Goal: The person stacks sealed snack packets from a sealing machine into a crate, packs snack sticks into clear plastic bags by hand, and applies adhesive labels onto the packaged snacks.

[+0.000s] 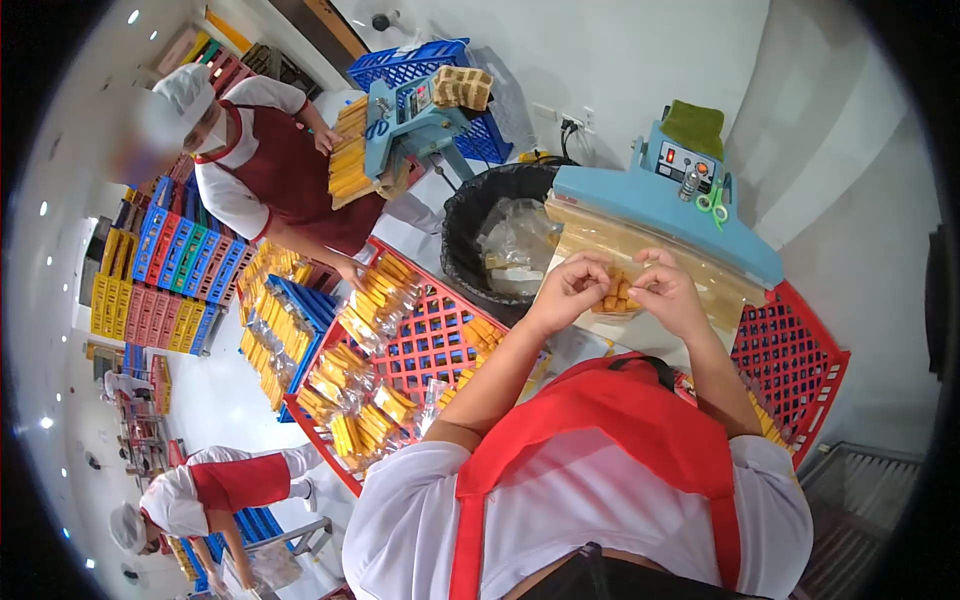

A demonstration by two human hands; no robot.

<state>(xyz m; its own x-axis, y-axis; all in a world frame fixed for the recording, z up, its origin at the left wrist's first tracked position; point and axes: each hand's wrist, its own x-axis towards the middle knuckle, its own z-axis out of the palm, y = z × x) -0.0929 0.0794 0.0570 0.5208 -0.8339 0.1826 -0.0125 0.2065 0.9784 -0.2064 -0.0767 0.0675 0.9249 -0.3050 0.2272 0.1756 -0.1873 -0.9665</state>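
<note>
Both hands are raised over the work surface in front of the blue sealing machine (670,215). Between them lies a clear bag of orange-brown food pieces (616,292). My left hand (577,287) is at the bag's left top corner, thumb and forefinger pinched together on its edge. My right hand (668,292) pinches at the right top corner in the same way. Under the bag is a pale, tan-covered board (715,290). Green-handled scissors (713,205) and a green cloth (693,128) rest on the machine.
A red crate (420,325) with bagged yellow sticks stands at the left, beside a black-lined bin (465,215). Another red crate (790,350) is at the right. One co-worker (290,170) stands at a second sealer (415,125); another (225,495) bends at lower left.
</note>
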